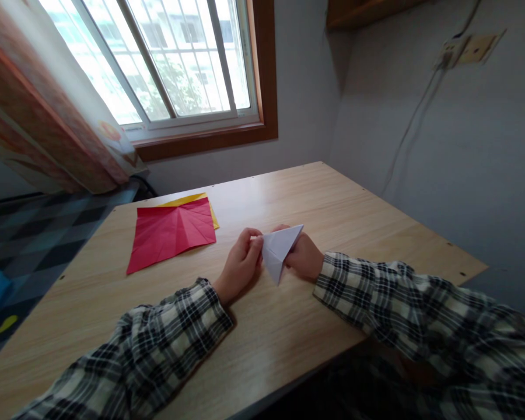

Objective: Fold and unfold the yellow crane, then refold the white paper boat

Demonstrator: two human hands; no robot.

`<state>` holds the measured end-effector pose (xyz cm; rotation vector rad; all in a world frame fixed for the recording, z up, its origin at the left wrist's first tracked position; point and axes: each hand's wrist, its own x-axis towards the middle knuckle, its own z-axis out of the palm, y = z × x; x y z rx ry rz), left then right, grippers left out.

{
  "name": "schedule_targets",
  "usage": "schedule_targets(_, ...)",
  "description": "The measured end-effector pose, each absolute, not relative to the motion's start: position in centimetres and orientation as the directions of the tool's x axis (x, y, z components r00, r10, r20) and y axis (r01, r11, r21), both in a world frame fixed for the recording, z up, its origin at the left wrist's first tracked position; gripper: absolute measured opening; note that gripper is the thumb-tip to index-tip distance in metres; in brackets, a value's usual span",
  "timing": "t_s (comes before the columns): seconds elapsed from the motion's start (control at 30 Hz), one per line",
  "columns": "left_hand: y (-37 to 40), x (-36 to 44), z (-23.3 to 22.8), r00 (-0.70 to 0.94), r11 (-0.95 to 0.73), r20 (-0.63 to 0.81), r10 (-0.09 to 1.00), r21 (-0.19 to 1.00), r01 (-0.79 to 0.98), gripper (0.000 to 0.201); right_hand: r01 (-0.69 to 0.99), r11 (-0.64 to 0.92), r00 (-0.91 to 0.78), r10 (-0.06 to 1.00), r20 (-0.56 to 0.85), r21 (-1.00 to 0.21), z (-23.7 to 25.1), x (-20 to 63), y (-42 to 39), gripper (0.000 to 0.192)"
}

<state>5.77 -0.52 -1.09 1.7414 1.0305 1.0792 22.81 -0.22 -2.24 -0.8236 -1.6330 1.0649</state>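
A folded white paper (277, 249), shaped like a pointed triangle, is held just above the wooden table (324, 198). My left hand (240, 265) pinches its left edge. My right hand (304, 256) grips it from the right, partly hidden behind the paper. Both arms wear black-and-white checked sleeves. A creased red paper sheet (170, 233) lies flat on the table to the left of my hands, with a yellow sheet (188, 200) showing under its far edge.
The table stands in a room corner, with grey walls behind and to the right. A barred window (170, 58) and a patterned curtain (48, 111) are at the back left. A wall socket (468, 49) with a hanging cable is at the upper right.
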Motion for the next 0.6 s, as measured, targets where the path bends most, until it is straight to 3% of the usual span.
schedule_targets(0.1, -0.2, 5.8, -1.4, 0.326, -0.243, 0.197, 0.925, 0.964, 0.106, 0.029, 0.066, 0.543, -0.276, 0.816, 0.507, -0.837, -1.8, 23.0, -0.5, 0.025)
schedule_targets(0.2, 0.0, 5.7, -1.5, 0.417, -0.177, 0.135, 0.899, 0.982, 0.063, 0.036, 0.194, 0.623, -0.293, 0.774, 0.561, -0.758, -1.7, 23.4, -0.7, 0.018)
schedule_targets(0.43, 0.3, 5.6, -1.8, 0.518, -0.046, -0.001, 0.856, 0.996, 0.077, 0.064, 0.396, 0.642, -0.300, 0.766, 0.569, -0.656, -1.8, 23.9, -0.9, 0.027)
schedule_targets(0.6, 0.4, 6.1, -1.7, 0.439, -0.034, -0.036, 0.898, 0.988, 0.150, 0.066, 0.357, 0.582, -0.236, 0.813, 0.532, -0.731, -2.1, 23.0, -0.2, 0.026)
